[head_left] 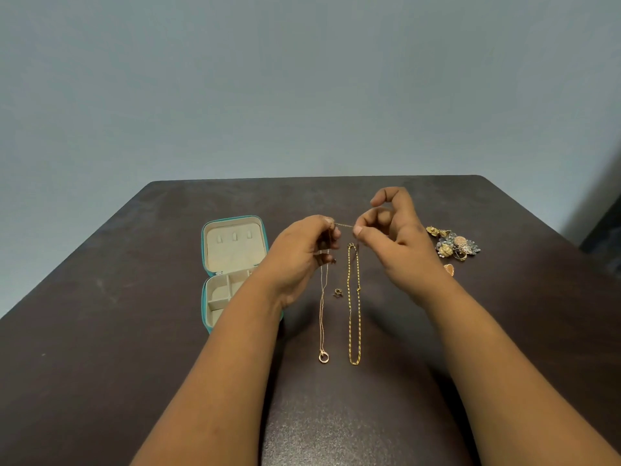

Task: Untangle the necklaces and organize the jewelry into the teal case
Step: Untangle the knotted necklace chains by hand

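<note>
- Both hands are raised over the middle of the bench: the left hand (pixel 304 250) pinches one end of a thin chain (pixel 323 297), and the right hand (pixel 396 230) pinches the same chain between thumb and forefinger, its other fingers loosely curled and holding nothing else.
- Between the two pinches a short stretch of the thin chain runs taut, left to right; from the left hand the rest trails toward the person to a ring pendant (pixel 324 357) on the bench.
- Just to the right lies a yellow link necklace (pixel 353 304), laid out straight with its long axis parallel to the thin chain and apart from it, so the two look untangled.
- A small charm (pixel 337 292) sits between them.
- The teal case (pixel 232 264) stands open to the left, partly behind the left forearm, so the left hand is the nearer one for stowing; I judge a leftward carry comes next.
- A pile of brooches and earrings (pixel 452 243) waits beyond the right hand.
- Bare bench lies toward the person.
</note>
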